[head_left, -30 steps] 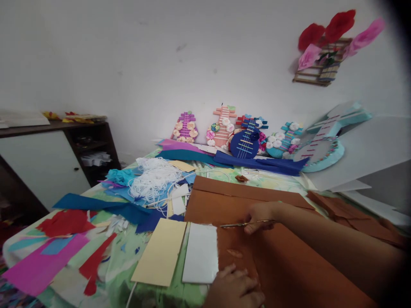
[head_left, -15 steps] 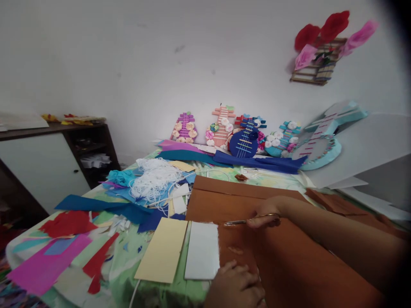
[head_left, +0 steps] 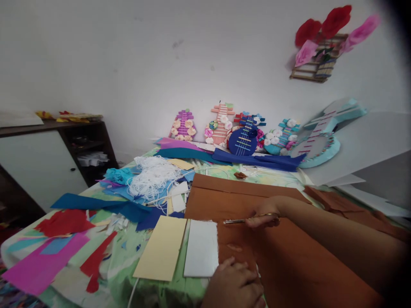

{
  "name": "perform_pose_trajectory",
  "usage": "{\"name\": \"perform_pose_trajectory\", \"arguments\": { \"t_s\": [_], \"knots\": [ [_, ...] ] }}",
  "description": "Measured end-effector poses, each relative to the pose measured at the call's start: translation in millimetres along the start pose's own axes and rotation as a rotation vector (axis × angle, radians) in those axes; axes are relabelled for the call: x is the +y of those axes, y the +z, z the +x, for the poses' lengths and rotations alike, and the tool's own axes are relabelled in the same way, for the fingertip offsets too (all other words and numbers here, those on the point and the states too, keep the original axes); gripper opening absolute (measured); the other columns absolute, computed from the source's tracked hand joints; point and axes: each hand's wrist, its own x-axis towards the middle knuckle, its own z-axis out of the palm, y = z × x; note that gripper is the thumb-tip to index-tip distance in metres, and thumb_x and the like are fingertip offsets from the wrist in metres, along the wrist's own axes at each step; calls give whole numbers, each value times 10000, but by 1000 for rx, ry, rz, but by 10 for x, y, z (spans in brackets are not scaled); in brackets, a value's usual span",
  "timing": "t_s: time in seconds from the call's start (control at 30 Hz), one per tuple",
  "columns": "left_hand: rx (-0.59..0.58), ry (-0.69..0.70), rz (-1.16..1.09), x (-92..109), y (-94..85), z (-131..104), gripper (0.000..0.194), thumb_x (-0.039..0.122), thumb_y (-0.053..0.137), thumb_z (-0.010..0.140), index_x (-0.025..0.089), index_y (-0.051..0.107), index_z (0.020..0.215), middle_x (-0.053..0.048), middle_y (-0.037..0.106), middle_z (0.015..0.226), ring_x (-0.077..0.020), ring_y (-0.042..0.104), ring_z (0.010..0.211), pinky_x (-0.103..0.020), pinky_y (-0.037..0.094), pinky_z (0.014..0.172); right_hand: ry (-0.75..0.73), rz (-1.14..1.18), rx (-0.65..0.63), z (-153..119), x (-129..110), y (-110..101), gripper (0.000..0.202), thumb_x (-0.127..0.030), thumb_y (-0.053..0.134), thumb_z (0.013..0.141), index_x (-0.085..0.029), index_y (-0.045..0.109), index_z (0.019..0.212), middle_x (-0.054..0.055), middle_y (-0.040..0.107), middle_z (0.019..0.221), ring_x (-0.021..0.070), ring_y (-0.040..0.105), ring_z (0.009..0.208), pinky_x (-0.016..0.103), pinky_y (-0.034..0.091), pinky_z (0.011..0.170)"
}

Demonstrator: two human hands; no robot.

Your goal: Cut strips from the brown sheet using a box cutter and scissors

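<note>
A large sheet of brown paper (head_left: 212, 196) lies across the right half of the table, with a fold along its far side. My right hand (head_left: 261, 218) is closed round the gold-coloured handles of a pair of scissors (head_left: 236, 221), whose blades point left over the sheet. Low in the view, my left hand (head_left: 234, 284) rests on the sheet with its fingers laid down and slightly apart. Just left of its fingertips is a white rectangular card (head_left: 201, 248), meeting the sheet's ragged left edge. Beside that card lies a cream rectangular card (head_left: 162, 248).
Tangled white cord (head_left: 154, 177) and blue, red and pink paper scraps (head_left: 48, 265) cover the left of the table. Against the wall stand several decorated paper instruments (head_left: 244, 141). More brown paper (head_left: 337, 201) lies at the right. A cabinet (head_left: 38, 158) stands at the left.
The whole view has shifted slightly, so things sit a little higher and further left. Both hands and the scissors keep nearly the same place over the brown paper.
</note>
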Motion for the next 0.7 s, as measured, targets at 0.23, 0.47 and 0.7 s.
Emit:
{"name": "perform_pose_trajectory", "arguments": {
  "t_s": [0.23,0.47,0.7],
  "knots": [
    [56,-5,-23,-2,-12,-12,152,400,540,754,262,583,800,96,636,783,-121,566,716,-271,386,700,1,-22,-3,-16,-90,-27,705,-792,331,584,-146,512,802,-34,403,562,72,376,432,219,322,415],
    [27,15,8,-45,33,-54,180,421,531,758,286,595,860,84,639,796,-126,570,748,-265,392,703,-25,-4,-7,35,-128,-23,654,-778,357,596,-161,450,792,-44,390,559,73,366,421,219,316,394],
    [17,13,-8,-37,42,-68,176,400,508,766,281,602,856,67,644,804,-131,578,772,-271,399,732,-109,-3,30,-8,-253,25,619,-740,353,651,-160,488,818,-37,411,562,76,388,419,214,335,387]
  ]
}}
